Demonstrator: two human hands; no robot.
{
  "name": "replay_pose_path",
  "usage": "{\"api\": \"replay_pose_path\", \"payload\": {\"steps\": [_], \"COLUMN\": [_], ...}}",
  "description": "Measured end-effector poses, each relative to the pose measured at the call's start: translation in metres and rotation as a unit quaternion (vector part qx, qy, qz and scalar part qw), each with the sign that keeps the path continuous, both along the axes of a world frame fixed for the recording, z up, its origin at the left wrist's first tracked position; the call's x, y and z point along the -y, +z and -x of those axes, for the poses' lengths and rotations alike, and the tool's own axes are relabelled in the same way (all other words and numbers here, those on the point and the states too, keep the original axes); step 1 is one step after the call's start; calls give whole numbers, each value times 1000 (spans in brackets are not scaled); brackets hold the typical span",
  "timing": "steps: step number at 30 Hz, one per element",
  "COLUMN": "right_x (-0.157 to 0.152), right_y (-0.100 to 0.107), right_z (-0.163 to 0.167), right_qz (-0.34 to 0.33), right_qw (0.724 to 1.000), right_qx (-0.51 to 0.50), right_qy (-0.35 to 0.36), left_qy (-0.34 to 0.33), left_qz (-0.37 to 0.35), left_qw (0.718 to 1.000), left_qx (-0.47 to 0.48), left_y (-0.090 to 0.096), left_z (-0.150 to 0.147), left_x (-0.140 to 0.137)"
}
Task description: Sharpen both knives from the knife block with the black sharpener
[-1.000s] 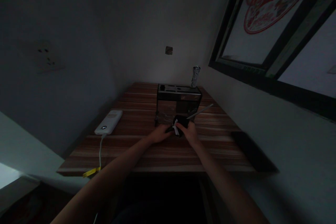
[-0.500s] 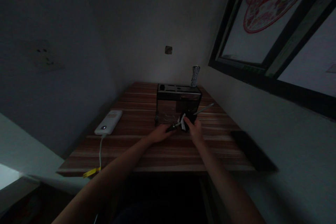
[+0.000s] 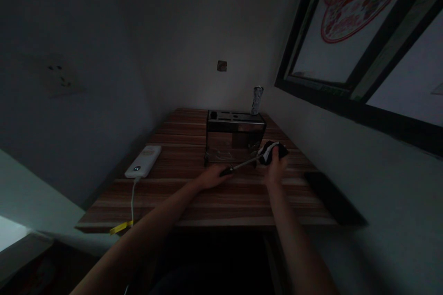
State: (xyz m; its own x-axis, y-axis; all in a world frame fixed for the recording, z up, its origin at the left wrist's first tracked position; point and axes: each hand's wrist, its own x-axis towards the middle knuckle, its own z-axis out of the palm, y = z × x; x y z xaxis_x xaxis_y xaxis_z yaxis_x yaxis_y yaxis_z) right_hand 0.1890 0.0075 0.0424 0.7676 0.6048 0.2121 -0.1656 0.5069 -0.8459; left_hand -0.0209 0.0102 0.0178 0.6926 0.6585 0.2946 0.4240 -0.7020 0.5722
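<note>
My left hand (image 3: 213, 176) is closed round the dark handle of a long, thin knife (image 3: 246, 162), whose narrow blade points to the right and slightly away. Around the blade's far part, my right hand (image 3: 276, 169) grips a black and white cloth (image 3: 269, 152); the tip is hidden in it. Just behind the blade stands a knife block (image 3: 236, 126) with a slotted dark top and a see-through front. A silvery, crumpled-looking upright piece (image 3: 256, 100) rises at its back right corner.
At the left of the wood-striped table (image 3: 187, 124) lies a white power bank (image 3: 143, 161) with a cable (image 3: 132, 198) running over the front edge, a yellow tag (image 3: 121, 227) on it. A dark flat object (image 3: 334, 198) sits along the right edge. Walls border the table.
My right hand and the cloth have slid right along the blade, from near the handle toward the tip. More blade shows beside the handle. My left hand has barely moved.
</note>
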Motion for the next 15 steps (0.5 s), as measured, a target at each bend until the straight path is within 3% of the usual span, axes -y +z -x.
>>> {"api": "replay_pose_path", "payload": {"steps": [6, 15], "right_x": [-3, -6], "right_y": [0, -4], "right_z": [-15, -21], "right_qz": [-16, -45], "right_qw": [997, 997], "right_qx": [-29, -28], "right_qy": [-67, -51], "left_qy": [-4, -3], "left_qz": [-15, -18], "left_qw": [1000, 999], "left_qx": [-16, -28], "left_y": [3, 2], "left_z": [0, 0], "left_x": [3, 3]}}
